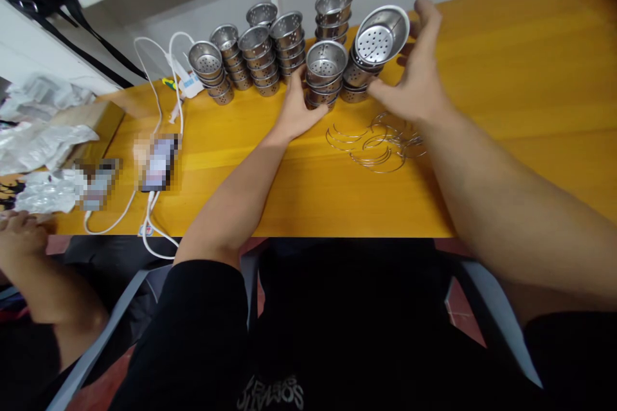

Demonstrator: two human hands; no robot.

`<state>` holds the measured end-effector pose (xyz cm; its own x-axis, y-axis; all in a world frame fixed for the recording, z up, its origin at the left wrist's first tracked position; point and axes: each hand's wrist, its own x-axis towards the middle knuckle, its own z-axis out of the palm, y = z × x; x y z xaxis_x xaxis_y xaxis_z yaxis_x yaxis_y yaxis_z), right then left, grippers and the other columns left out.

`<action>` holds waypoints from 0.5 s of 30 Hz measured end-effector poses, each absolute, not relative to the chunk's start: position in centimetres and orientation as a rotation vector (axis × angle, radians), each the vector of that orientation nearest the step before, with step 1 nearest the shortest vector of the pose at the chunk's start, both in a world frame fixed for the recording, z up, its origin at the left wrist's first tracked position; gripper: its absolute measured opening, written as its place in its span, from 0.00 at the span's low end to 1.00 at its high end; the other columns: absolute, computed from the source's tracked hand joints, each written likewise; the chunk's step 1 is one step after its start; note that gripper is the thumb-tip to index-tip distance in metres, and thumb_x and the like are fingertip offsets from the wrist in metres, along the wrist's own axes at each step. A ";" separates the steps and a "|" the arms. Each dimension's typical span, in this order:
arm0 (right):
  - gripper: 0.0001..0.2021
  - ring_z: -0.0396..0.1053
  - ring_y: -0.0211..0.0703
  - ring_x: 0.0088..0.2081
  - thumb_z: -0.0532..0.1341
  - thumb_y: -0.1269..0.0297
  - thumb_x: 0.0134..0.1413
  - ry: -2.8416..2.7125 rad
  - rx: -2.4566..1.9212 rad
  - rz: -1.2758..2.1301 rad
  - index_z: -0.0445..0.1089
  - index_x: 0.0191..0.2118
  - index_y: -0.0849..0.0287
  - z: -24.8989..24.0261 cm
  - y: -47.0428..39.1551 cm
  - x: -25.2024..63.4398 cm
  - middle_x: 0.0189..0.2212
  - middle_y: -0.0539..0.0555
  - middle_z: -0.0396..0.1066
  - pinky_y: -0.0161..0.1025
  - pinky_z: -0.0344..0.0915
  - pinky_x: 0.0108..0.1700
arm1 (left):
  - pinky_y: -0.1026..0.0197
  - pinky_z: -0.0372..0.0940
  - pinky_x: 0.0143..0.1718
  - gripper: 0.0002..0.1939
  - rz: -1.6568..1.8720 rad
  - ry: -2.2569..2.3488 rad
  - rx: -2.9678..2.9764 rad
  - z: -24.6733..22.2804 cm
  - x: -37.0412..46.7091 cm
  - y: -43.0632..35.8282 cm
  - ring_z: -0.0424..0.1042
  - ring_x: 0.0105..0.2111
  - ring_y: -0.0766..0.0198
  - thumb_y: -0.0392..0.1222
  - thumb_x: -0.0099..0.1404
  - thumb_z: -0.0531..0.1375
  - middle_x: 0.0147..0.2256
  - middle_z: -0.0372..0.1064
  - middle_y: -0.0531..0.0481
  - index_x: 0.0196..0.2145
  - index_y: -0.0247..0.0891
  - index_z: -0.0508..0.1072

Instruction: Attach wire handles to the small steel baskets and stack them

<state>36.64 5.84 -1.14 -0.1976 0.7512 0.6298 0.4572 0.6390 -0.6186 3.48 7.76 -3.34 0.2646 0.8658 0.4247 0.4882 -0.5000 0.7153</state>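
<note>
Several stacks of perforated metal cups stand along the back of the table. My left hand [299, 109] curls round the lower part of one stack of cups [326, 70], thumb in front and fingers at its left side. My right hand [414, 80] is at the right end of the row, on another stack of cups [369, 64] whose top cup tilts toward me. Its thumb lies against the lower cups; the other fingers are partly hidden behind the rim, with one raised. Thin wire rings [380, 144] lie loosely in front of both stacks.
More cup stacks [260, 54] stand to the left. Two blurred phones, one a dark phone [160, 164], lie with white cables [157, 96]. Plastic bags [43, 122] and a cardboard box [96, 128] are at far left. Another person's arm [43, 276] rests beside the table's left end.
</note>
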 end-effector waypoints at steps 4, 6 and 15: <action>0.66 0.72 0.74 0.82 0.86 0.51 0.54 -1.775 -0.940 0.519 0.46 0.88 0.32 -2.0 6.6 36.7 0.92 0.59 0.59 0.83 0.69 0.87 | 0.35 0.62 0.96 0.59 1.164 1.279 2.135 -3.5 3.3 8.1 0.67 0.89 0.36 0.54 0.72 0.85 0.87 0.66 0.31 0.89 0.50 0.62; 0.64 0.75 0.72 0.79 0.88 0.44 0.52 -1.737 -0.957 0.619 0.52 0.85 0.33 -2.2 6.8 36.2 0.90 0.59 0.66 0.81 0.68 0.88 | 0.33 0.62 0.96 0.59 1.167 1.255 2.134 -3.5 3.4 8.2 0.67 0.88 0.36 0.56 0.72 0.86 0.86 0.67 0.32 0.88 0.51 0.64; 0.51 0.78 0.58 0.79 0.83 0.40 0.57 -1.652 -0.972 0.555 0.60 0.80 0.29 -3.3 8.0 35.4 0.84 0.49 0.77 0.74 0.75 0.84 | 0.36 0.74 0.89 0.56 1.147 1.152 1.913 -1.7 5.3 5.8 0.73 0.86 0.39 0.61 0.72 0.88 0.87 0.67 0.35 0.86 0.55 0.68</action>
